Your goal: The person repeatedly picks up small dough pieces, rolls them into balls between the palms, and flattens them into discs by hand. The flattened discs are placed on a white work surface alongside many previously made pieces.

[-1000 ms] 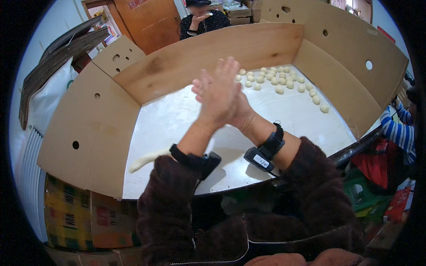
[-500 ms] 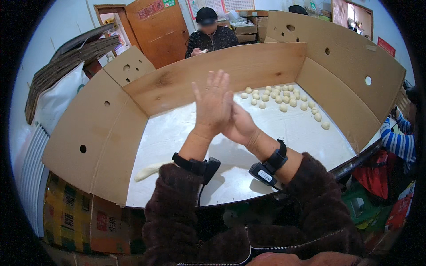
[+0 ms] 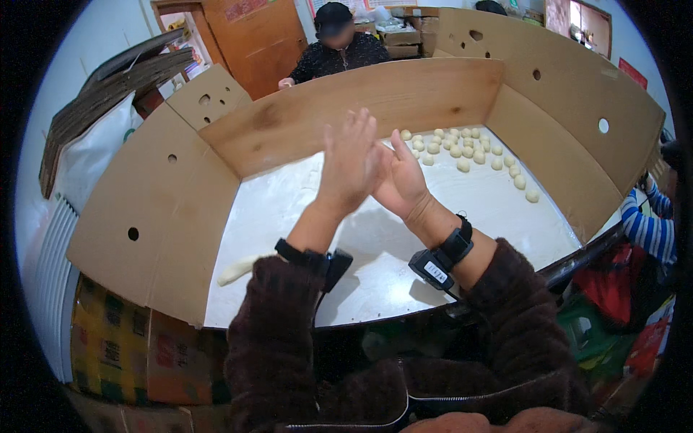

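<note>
Above the middle of the white floured work surface (image 3: 271, 209), my two hands are raised palm to palm. My left hand (image 3: 349, 162) has its fingers stretched upward and is slightly blurred. Its palm faces my right hand (image 3: 401, 179), whose fingers are extended too, partly behind the left. Whatever may lie between the palms is hidden. Several pale round dough balls (image 3: 463, 165) sit in a loose cluster at the far right of the surface. A smooth dough rope (image 3: 237, 270) lies at the near left, its right end covered by my left sleeve.
Tall cardboard walls stand at the left (image 3: 162, 216) and right (image 3: 570, 123), with a wooden board (image 3: 346, 94) along the back. Beyond it is a person in dark clothes (image 3: 343, 56). Another person's striped sleeve (image 3: 647, 227) shows at the far right.
My hands have shifted against each other, the right palm now turned more into view beside the left. The person behind the board has moved a hand leftward. The whole view has tilted slightly.
</note>
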